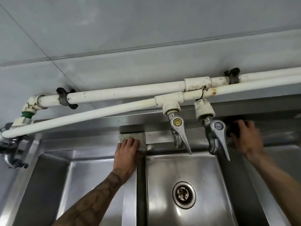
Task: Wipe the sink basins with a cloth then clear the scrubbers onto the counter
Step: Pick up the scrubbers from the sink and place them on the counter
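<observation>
On ledge (160,139), two scrubbers: left hand (128,148) flat on silver scrubber (141,139), right hand (246,138) grips dark scrubber (233,130).

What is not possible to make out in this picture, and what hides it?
1. Dark object, head view: motion blur and the right hand cover it; its kind and the grip are unclear.
2. Silver scrubber pad, head view: the left hand covers its near part.
3. Left basin, head view: no drain shows; the left forearm and the bottom edge hide much of its floor.
</observation>
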